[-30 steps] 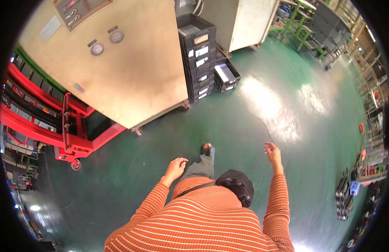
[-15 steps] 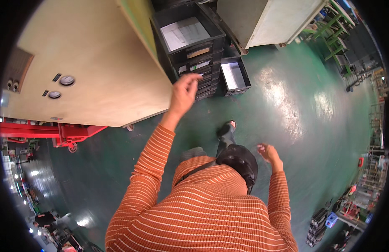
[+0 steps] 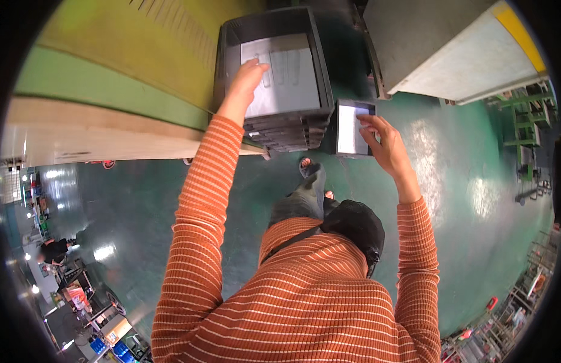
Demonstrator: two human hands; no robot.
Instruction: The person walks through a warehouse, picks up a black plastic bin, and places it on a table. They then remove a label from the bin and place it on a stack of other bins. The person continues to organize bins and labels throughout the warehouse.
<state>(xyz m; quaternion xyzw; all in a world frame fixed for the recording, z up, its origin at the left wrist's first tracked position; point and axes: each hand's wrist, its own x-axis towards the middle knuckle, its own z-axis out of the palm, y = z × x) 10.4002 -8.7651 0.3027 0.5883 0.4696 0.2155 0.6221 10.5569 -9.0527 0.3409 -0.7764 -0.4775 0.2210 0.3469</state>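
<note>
A stack of black plastic crates (image 3: 324,72) stands ahead of me. In the top crate lies a pale grey sheet (image 3: 292,91) with faint long shapes on it. My left hand (image 3: 245,81) hovers over the left part of this crate, its fingers loosely bent and holding nothing that I can see. Right of the stack, a smaller-looking black crate (image 3: 355,152) rests on the floor with a white sheet (image 3: 347,130) in it. Partly covering that crate from my view is my right hand (image 3: 386,145), raised, with thumb and fingers apart and nothing in them.
A tall yellow-green and cream cabinet (image 3: 123,85) borders the stack on the left. To the right of the stack stands a large grey cabinet (image 3: 438,54). Green racks (image 3: 528,127) are at the far right. A black bag (image 3: 356,230) hangs at my waist over the green floor (image 3: 462,254).
I have come closer to the crate stack. My left hand has moved from the stack's front to above the top crate; my right hand has risen forward from beside my body.
</note>
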